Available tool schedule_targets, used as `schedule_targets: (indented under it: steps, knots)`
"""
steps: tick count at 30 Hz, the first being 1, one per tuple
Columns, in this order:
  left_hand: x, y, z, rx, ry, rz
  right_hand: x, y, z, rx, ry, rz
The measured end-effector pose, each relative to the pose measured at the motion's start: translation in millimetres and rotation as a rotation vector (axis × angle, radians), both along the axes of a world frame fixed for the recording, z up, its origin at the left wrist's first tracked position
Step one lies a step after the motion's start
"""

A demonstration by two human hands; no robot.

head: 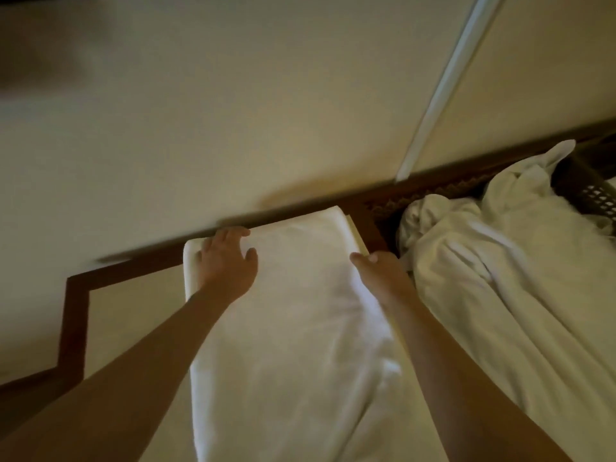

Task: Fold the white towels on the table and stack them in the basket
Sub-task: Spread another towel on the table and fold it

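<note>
A long white towel point(293, 328) lies flat on the cream table point(133, 315), stretched from the near edge to the far edge. My left hand point(226, 265) rests on its far left corner with the fingers spread. My right hand point(383, 271) is at the towel's far right edge, fingers bent over the edge; whether it grips the cloth is unclear. A heap of crumpled white towels point(500, 261) lies to the right. A dark woven basket point(596, 195) shows at the far right edge, partly hidden by the heap.
The table has a dark wooden border point(75, 321) that steps in a zigzag at the left. A cream wall point(233, 111) rises just behind the table, with a white strip point(443, 85) running up it.
</note>
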State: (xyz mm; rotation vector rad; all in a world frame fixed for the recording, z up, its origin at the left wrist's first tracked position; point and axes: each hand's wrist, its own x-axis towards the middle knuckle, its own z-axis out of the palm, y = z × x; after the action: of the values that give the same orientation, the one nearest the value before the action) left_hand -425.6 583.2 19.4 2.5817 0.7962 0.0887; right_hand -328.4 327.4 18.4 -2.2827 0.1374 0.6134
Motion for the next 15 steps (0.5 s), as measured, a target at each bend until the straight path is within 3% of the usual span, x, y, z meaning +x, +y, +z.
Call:
schedule_targets:
  steps: [3, 8, 15]
  knots:
    - [-13, 42, -1, 0.089, 0.217, -0.007, 31, 33, 1, 0.014, -0.084, 0.114]
    - [-14, 74, -3, 0.141, 0.375, -0.006, 63, 64, -10, 0.053, -0.213, 0.139]
    - [-14, 109, 3, 0.029, 0.336, 0.075, 83, 74, -21, 0.034, -0.337, 0.210]
